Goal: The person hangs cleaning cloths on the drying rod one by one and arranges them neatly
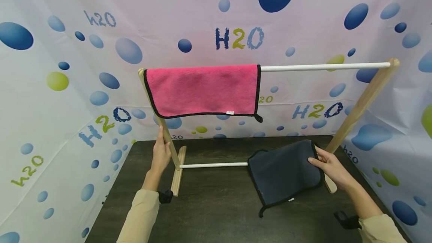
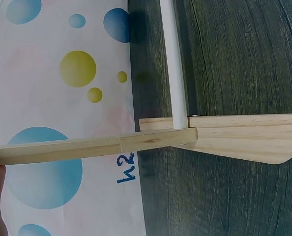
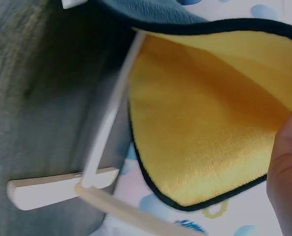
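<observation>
A two-bar drying rack stands on the table, with wooden posts and white bars. My left hand (image 1: 161, 155) is at its left post (image 1: 169, 143), the fingers pointing up along the wood and touching it. My right hand (image 1: 330, 166) pinches the right edge of a microfibre cloth (image 1: 287, 173), thumb in front. This cloth is dark grey outside and yellow inside (image 3: 205, 123), with black edging and a corner loop. It hangs in front of the lower bar (image 1: 214, 165), hiding the bar's right part. A pink cloth (image 1: 202, 91) drapes over the left half of the upper bar (image 1: 320, 66).
The dark wood-grain table (image 1: 209, 213) carries the rack on flat wooden feet (image 2: 244, 135). Behind and at both sides hangs a white curtain (image 1: 162, 6) with blue and green spots and H2O lettering. The right post (image 1: 362, 108) leans outward toward its top in the head view.
</observation>
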Tool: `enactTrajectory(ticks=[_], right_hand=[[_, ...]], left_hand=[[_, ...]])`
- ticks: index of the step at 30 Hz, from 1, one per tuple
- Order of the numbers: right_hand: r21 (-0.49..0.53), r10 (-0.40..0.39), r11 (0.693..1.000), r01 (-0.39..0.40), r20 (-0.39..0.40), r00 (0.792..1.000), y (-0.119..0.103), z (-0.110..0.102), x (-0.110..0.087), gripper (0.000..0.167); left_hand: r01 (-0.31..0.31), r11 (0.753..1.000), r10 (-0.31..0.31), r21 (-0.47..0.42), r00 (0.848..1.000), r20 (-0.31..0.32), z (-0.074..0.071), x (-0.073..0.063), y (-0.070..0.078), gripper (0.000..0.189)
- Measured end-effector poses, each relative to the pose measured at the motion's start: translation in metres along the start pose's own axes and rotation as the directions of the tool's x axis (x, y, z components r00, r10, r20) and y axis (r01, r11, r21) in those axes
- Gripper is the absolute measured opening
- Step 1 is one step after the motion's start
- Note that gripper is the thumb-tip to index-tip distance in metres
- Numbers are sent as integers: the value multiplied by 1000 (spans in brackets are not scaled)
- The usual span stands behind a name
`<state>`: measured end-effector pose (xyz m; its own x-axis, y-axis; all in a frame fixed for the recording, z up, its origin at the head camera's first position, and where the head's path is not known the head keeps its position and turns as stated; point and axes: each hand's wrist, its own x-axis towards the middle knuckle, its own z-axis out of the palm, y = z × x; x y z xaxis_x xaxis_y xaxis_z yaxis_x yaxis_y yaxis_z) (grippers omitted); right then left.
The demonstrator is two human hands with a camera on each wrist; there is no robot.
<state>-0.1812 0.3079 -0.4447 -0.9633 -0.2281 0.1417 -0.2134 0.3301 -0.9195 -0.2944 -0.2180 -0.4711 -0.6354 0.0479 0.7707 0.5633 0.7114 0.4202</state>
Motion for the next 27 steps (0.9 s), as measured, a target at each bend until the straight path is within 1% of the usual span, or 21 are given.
enactTrajectory(ticks=[4, 6, 12, 17, 27], right_hand=[[-15, -59, 998, 59, -30, 998, -15, 4, 5, 63], [-42, -77, 996, 75, -46, 996, -20, 5, 7, 62], [-84, -87, 993, 82, -57, 995, -33, 5, 14, 62], [-130, -131, 984, 120, -79, 988, -41, 4, 21, 60], [-149, -175, 976, 159, -106, 979, -56, -3, 23, 58]], left_hand=[[7, 1000, -7, -4, 1000, -2, 0, -1, 0, 78], [15, 1000, -15, -9, 1000, 3, 1, -1, 0, 76], [29, 999, -29, -16, 1000, 11, 2, -2, 1, 72], [20, 1000, -20, -13, 1000, 4, 1, -2, 1, 74], [23, 1000, -23, 1, 1000, 1, -1, -3, 1, 75]])
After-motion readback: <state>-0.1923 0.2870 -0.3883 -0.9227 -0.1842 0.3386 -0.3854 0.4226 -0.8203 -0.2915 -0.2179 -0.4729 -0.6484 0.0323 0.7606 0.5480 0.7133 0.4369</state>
